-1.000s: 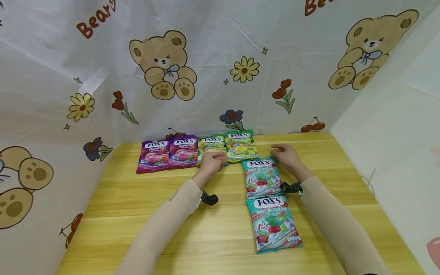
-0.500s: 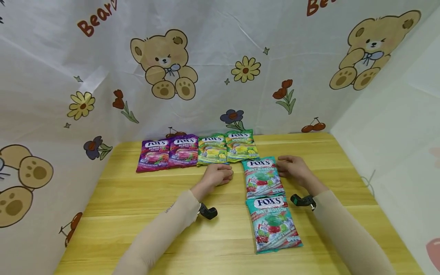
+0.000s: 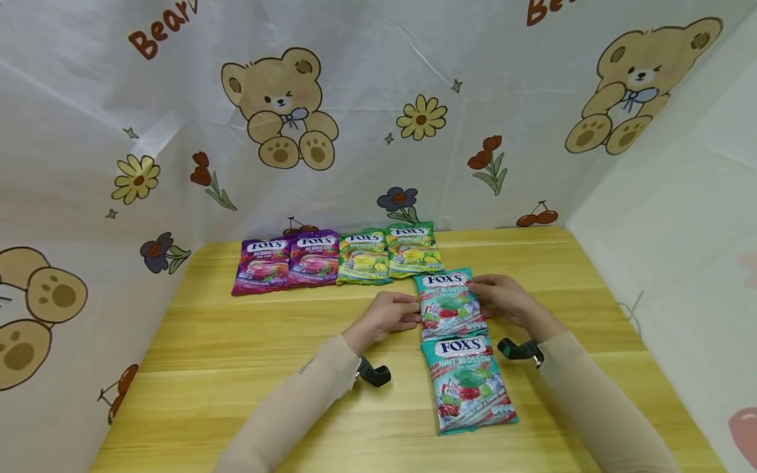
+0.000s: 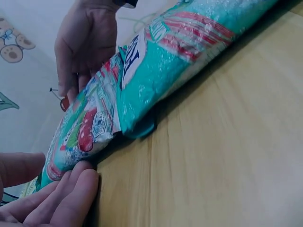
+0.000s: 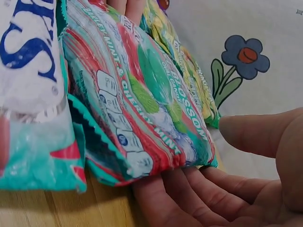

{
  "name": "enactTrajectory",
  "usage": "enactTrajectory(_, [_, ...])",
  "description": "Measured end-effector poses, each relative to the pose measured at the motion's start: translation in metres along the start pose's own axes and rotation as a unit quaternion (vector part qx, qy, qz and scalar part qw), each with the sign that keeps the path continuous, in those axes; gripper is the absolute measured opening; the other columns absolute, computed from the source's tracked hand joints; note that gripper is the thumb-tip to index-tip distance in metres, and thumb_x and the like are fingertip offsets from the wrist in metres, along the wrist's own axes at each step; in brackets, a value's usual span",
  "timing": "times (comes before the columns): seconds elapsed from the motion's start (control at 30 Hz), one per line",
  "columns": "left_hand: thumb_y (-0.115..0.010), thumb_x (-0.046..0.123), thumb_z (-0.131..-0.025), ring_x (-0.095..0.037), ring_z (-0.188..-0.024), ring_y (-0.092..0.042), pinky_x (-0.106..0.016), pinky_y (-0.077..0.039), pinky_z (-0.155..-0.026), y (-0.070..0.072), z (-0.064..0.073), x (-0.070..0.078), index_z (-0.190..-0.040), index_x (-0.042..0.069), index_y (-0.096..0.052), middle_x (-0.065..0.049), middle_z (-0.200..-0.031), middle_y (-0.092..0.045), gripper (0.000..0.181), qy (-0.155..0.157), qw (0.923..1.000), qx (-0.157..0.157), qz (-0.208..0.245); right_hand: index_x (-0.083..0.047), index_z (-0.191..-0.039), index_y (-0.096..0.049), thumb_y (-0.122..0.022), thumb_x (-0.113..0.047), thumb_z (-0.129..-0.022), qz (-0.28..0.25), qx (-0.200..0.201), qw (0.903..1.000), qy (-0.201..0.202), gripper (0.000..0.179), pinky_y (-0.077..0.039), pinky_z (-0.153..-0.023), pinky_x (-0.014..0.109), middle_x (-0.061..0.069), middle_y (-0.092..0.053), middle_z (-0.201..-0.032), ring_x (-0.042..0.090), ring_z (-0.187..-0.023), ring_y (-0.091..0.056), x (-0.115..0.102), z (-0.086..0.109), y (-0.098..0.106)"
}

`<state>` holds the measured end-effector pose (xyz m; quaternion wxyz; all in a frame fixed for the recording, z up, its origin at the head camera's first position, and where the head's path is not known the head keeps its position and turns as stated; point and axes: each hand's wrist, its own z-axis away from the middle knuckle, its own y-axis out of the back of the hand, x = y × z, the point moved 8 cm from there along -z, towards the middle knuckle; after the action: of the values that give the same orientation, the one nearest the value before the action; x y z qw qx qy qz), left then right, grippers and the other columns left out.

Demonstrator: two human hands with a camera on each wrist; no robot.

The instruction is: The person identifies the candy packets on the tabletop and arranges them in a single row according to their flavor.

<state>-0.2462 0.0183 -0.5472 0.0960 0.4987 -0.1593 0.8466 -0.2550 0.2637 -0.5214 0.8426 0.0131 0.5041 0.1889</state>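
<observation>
Fox's Mint Blossom candy bag [image 3: 449,305], the farther of two, lies in the head view on the wooden table [image 3: 284,368], between both hands. We see the left hand [image 3: 387,314] at its left edge and the right hand [image 3: 507,301] at its right edge. A second Mint Blossom bag [image 3: 470,386] lies nearer to us, its top meeting the first bag's lower end. Farther back, two Spring Tea bags [image 3: 363,258] and two Berries bags [image 3: 313,260] form a row before the bear-print sheet [image 3: 355,85].

In the left wrist view, we find the left hand's fingers touching the bag's edge near the table, the thumb parted from them; whether that thumb touches the wrapper we cannot tell.

In the right wrist view, we observe the right hand's fingers extended beneath the bag's edge, the thumb spread above them.
</observation>
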Motion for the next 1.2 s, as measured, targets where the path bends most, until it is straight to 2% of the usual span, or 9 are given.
enactTrajectory(0.13, [-0.062, 0.006, -0.102, -0.020, -0.089, -0.074, -0.040, -0.064, -0.090, -0.006, 0.001, -0.001, -0.139, -0.005, -0.059, -0.019, -0.117, -0.072, 0.038, -0.002, 0.9999, 0.007, 0.008, 0.004, -0.158, -0.030, -0.054, -0.034, -0.108, -0.017, -0.008, 0.9998, 0.004, 0.067, -0.062, -0.089, 0.035, 0.028, -0.050, -0.147, 0.023, -0.105, -0.067, 0.000, -0.002, -0.004])
enactTrajectory(0.3, [-0.062, 0.007, -0.102, -0.028, -0.100, -0.075, -0.041, -0.064, -0.090, -0.016, -0.001, 0.000, -0.145, -0.007, -0.052, -0.022, -0.125, -0.071, 0.046, -0.016, 0.9993, 0.010, 0.031, 0.003, -0.158, -0.031, -0.055, -0.038, -0.107, -0.014, -0.003, 0.9998, 0.012, 0.070, -0.060, -0.090, 0.032, 0.026, -0.053, -0.145, 0.022, -0.105, -0.066, 0.002, -0.004, -0.009])
enactTrajectory(0.57, [-0.063, 0.009, -0.102, -0.025, -0.103, -0.073, -0.040, -0.063, -0.090, -0.028, -0.003, -0.002, -0.140, -0.005, -0.058, -0.019, -0.124, -0.071, 0.041, -0.002, 0.9983, 0.010, 0.057, 0.002, -0.163, -0.019, -0.057, -0.028, -0.107, -0.040, -0.030, 0.9984, 0.029, 0.074, -0.062, -0.088, 0.034, 0.029, -0.051, -0.148, 0.017, -0.105, -0.069, 0.003, -0.004, -0.021])
enactTrajectory(0.77, [-0.066, 0.010, -0.101, -0.024, -0.104, -0.073, -0.040, -0.064, -0.090, -0.030, 0.003, -0.001, -0.145, 0.002, -0.057, -0.015, -0.128, -0.070, 0.046, -0.006, 0.9980, 0.006, 0.062, 0.001, -0.163, -0.019, -0.060, -0.028, -0.106, -0.040, -0.059, 0.9972, 0.023, 0.076, -0.064, -0.087, 0.038, 0.022, -0.063, -0.133, 0.019, -0.100, -0.072, 0.003, 0.000, -0.027])
enactTrajectory(0.93, [-0.064, 0.013, -0.102, -0.023, -0.107, -0.072, -0.038, -0.063, -0.090, -0.029, 0.007, -0.001, -0.153, 0.006, -0.049, -0.013, -0.133, -0.068, 0.053, -0.015, 0.9983, -0.007, 0.056, 0.000, -0.160, -0.023, -0.061, -0.026, -0.106, -0.057, -0.073, 0.9954, 0.025, 0.071, -0.064, -0.087, 0.040, 0.013, -0.069, -0.121, 0.021, -0.099, -0.073, 0.001, 0.006, -0.032])
enactTrajectory(1.1, [-0.062, 0.017, -0.104, -0.025, -0.100, -0.076, -0.042, -0.065, -0.085, -0.029, 0.008, -0.004, -0.157, 0.015, -0.045, -0.012, -0.127, -0.073, 0.055, -0.019, 0.9982, -0.034, 0.046, 0.001, -0.158, -0.024, -0.060, -0.025, -0.106, -0.076, -0.087, 0.9925, 0.041, 0.068, -0.064, -0.088, 0.041, 0.010, -0.070, -0.118, 0.023, -0.102, -0.073, -0.006, 0.011, -0.036])
enactTrajectory(1.2, [-0.061, 0.017, -0.105, -0.026, -0.098, -0.077, -0.043, -0.065, -0.085, -0.030, 0.008, -0.003, -0.159, 0.018, -0.041, -0.013, -0.125, -0.074, 0.058, -0.022, 0.9971, -0.045, 0.057, 0.001, -0.159, -0.023, -0.060, -0.025, -0.106, -0.083, -0.088, 0.9913, 0.051, 0.069, -0.063, -0.089, 0.040, 0.008, -0.070, -0.118, 0.021, -0.103, -0.072, -0.011, 0.012, -0.037])
